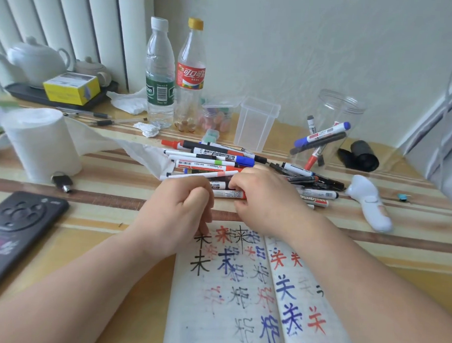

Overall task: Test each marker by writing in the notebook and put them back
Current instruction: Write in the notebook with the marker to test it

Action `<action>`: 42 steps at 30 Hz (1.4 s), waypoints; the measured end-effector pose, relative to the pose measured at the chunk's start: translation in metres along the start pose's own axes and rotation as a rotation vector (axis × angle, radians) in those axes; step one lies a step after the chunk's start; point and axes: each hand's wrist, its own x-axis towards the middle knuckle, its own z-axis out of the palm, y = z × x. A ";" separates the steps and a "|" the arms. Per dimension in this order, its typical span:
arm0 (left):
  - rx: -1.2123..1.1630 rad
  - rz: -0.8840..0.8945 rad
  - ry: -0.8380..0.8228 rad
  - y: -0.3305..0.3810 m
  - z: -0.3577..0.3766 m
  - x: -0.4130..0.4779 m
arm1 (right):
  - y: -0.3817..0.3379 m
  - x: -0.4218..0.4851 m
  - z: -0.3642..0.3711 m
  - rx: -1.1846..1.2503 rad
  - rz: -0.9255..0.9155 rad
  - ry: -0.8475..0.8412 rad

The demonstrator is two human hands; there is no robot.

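Two pages of the open white lined notebook (214,300) carry characters in black, blue and red, so testing is judged well advanced. Putting back is judged barely begun. The clear round plastic jar (352,107) lies on its side at the far right of the yellow striped tablecloth (110,176), with only a few stowed markers (322,134) inside. A loose pile of red, blue and black whiteboard markers (215,158) lies on the cloth just beyond the hands, between the notebook and the jar. Which of the pile have been tested cannot be told.

Hands: close together at the near edge of the pile, above the top of the notebook. The right hand (265,199) has its fingers curled round a white-barrelled marker with a red end (229,194), held roughly level. The left hand (182,208) is curled at that marker's left end. Whether it pinches the cap or merely meets it cannot be determined, as the knuckles cover the contact.

Hidden or unclear: the held marker's tip and cap, and the notebook's top edge under the wrists. The notebook's lower part is cut off by the frame. Most marker labels are illegible.
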 end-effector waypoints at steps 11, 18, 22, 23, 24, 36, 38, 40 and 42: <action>0.092 0.036 -0.011 0.001 -0.002 -0.003 | -0.006 0.004 -0.019 -0.057 0.056 -0.093; 0.157 0.079 -0.069 0.002 0.000 -0.006 | 0.010 -0.033 -0.060 0.562 0.369 -0.107; 0.147 0.133 -0.160 0.003 0.002 -0.008 | 0.015 -0.063 -0.046 1.404 0.477 -0.173; 0.146 0.149 -0.184 0.003 0.003 -0.008 | 0.014 -0.069 -0.039 1.505 0.484 -0.167; 0.153 0.166 -0.205 0.002 0.004 -0.009 | 0.013 -0.073 -0.032 1.570 0.478 -0.147; 0.316 0.319 -0.270 0.003 0.018 -0.008 | 0.012 -0.085 0.006 1.614 0.224 0.067; 0.297 0.331 -0.262 0.004 0.019 -0.008 | 0.012 -0.085 0.006 1.639 0.233 0.080; 0.297 0.354 -0.264 0.004 0.020 -0.009 | 0.010 -0.085 0.005 1.661 0.236 0.089; 0.314 0.388 -0.265 0.003 0.021 -0.009 | 0.007 -0.085 0.004 1.670 0.233 0.098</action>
